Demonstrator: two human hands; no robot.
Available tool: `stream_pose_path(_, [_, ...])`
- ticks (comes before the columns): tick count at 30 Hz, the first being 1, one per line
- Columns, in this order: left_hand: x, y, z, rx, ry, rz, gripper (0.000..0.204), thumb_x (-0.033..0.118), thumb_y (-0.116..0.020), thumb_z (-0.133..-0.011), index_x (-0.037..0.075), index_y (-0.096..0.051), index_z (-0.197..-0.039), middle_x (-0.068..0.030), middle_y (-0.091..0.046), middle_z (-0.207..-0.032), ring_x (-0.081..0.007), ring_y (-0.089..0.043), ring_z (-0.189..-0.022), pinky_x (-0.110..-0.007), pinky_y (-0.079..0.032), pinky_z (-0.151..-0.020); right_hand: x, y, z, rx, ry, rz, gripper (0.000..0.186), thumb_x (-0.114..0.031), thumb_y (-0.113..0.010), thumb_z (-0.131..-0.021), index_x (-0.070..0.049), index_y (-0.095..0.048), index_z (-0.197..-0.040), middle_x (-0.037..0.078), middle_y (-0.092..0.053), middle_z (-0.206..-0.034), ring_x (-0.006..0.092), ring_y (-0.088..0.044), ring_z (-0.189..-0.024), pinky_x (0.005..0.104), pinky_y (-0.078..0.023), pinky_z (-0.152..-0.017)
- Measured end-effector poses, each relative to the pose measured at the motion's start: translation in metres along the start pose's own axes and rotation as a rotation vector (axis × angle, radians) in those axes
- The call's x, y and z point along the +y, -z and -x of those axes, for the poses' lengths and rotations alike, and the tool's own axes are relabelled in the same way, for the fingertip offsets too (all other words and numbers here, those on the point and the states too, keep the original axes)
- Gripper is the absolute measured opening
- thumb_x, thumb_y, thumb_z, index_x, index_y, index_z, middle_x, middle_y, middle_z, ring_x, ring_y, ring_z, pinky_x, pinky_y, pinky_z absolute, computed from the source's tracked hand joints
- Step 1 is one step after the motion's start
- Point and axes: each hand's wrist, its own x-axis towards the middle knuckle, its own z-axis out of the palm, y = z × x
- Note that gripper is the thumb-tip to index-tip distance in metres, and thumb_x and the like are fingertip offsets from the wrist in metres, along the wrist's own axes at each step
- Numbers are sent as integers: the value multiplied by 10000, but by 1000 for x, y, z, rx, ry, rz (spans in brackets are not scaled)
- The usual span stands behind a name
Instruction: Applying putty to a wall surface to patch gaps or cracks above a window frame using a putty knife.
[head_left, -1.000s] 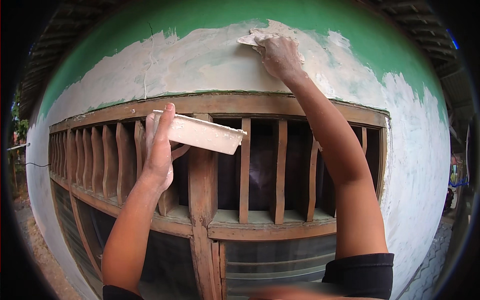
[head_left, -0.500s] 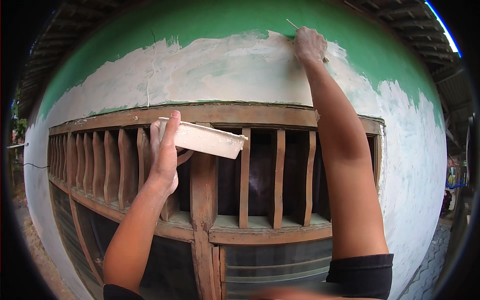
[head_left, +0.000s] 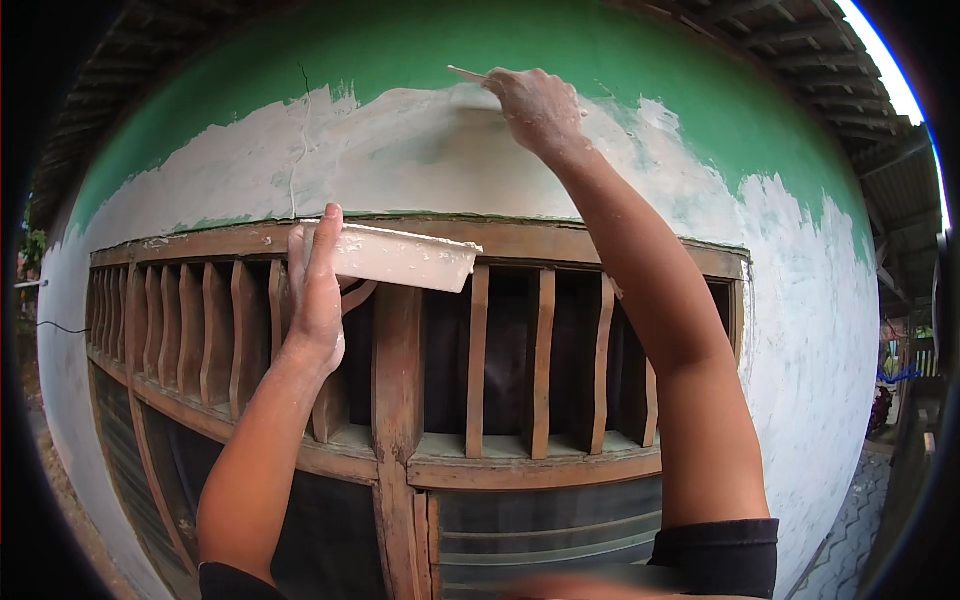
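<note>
High on the wall, my right hand (head_left: 542, 112) is closed round a putty knife (head_left: 466, 74), mostly hidden by the hand with only a thin pale end sticking out to the left. It is at the upper border of the white putty coat (head_left: 400, 150), where green paint (head_left: 330, 45) begins. Lower and to the left, my left hand (head_left: 318, 305) grips a white rectangular plastic tub (head_left: 405, 262) by its left end, thumb up along its side. White residue clings to the tub's rim, and what is inside cannot be seen. Both hands are smeared with white.
Below the coat runs a wooden window frame (head_left: 390, 410) with upright wooden slats (head_left: 540, 360) and dark glass panes beneath. A thin crack (head_left: 303, 75) runs down the wall on the left. Roof eaves (head_left: 790, 50) overhang above.
My right hand has swept left along the upper border of the putty with the putty knife. My left hand still holds the tub, which appears slightly higher and further left.
</note>
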Motion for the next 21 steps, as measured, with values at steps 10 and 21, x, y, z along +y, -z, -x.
stream_pose_path(10, [12, -36, -43, -160, -160, 30, 639, 666, -545, -899, 123, -391, -1199, -107, -469, -1223, -226, -478, -1209, -500, -434, -1016, 160, 9, 38, 84, -379, 201, 297, -327, -516, -999, -201, -697, -1198, 187, -699, -1070, 403, -665, -968, 507, -525, -828])
stream_pose_path(21, [-3, -69, -57, -149, -118, 90, 735, 686, -517, -898, 113, -358, -1330, -136, -464, -1317, -299, -499, -1265, -511, -398, -1075, 84, 22, 47, -6, -10, 112, 240, -300, -554, -988, -191, -712, -1133, 166, -715, -880, 391, -682, -804, 489, -540, -726])
